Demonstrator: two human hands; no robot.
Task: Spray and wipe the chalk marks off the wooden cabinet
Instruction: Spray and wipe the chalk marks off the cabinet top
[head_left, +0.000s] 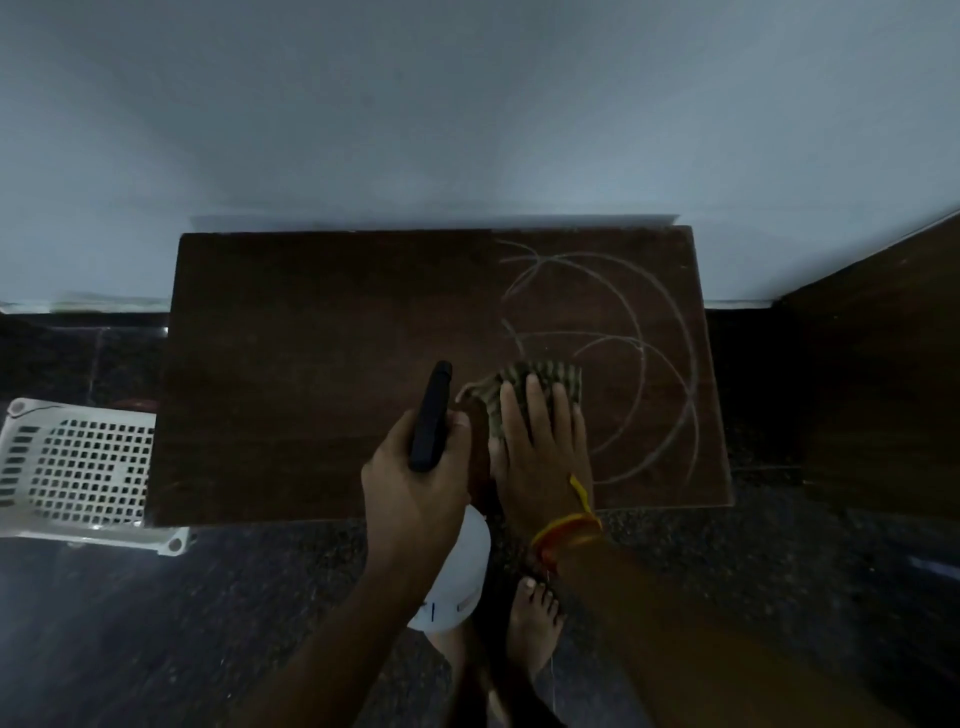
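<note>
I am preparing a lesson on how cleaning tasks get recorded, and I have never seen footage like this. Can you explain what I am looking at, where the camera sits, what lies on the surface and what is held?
There is no machine here: a person works with two bare hands. The single picture comes from a camera worn on the head, looking forward and down. Below is the dark top of a wooden cabinet standing against a pale wall. Curved chalk marks cover its right part. The left hand grips a spray bottle with a white body and a dark head. The right hand lies flat, fingers straight, pressing a striped cloth onto the wood beside the marks. A white slotted basket stands on the floor to the left.
</note>
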